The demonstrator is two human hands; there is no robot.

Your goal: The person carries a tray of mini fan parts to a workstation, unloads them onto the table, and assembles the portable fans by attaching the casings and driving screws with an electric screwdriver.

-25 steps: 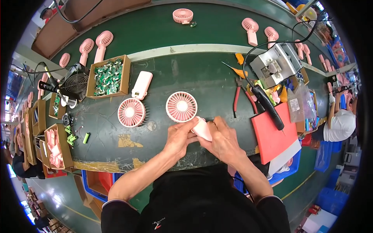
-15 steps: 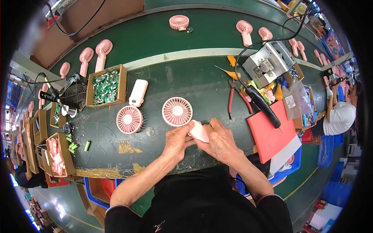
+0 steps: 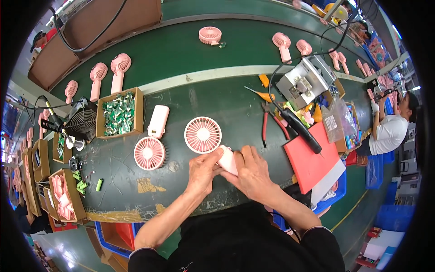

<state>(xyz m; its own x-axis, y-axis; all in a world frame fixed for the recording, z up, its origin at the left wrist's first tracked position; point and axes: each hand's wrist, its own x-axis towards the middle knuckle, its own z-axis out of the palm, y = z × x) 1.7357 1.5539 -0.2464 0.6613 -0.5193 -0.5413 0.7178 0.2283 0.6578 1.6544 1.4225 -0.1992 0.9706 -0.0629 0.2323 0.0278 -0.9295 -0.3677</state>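
Note:
A pink handheld fan has its round slatted head [image 3: 203, 135] face up on the bench, and its pale pink handle [image 3: 228, 162] slants toward me. My left hand [image 3: 201, 173] pinches the handle near the fan head, thumb on top. My right hand [image 3: 253, 174] is closed round the handle's other end from the right, its fingers bent over it. Both hands cover much of the handle, including its underside. To the left lie a second fan head [image 3: 150, 153] and, just above it, a pink handle [image 3: 158, 121] with a small dark window.
A carton of green circuit boards [image 3: 120, 113], a carton of pink parts [image 3: 63, 195] and green cells [image 3: 99, 184] lie left. Red-handled pliers [image 3: 265, 129], a black electric screwdriver [image 3: 302, 129] and a red pad [image 3: 312, 158] are right. Finished-looking fans [image 3: 120, 68] line the green belt [image 3: 181, 50]. A co-worker [image 3: 389, 127] sits far right.
The handle has turned in my hands and now shows a broader, flatter face. My right fingers have shifted along it. The whole view has tilted slightly, moving the bench lower in the picture.

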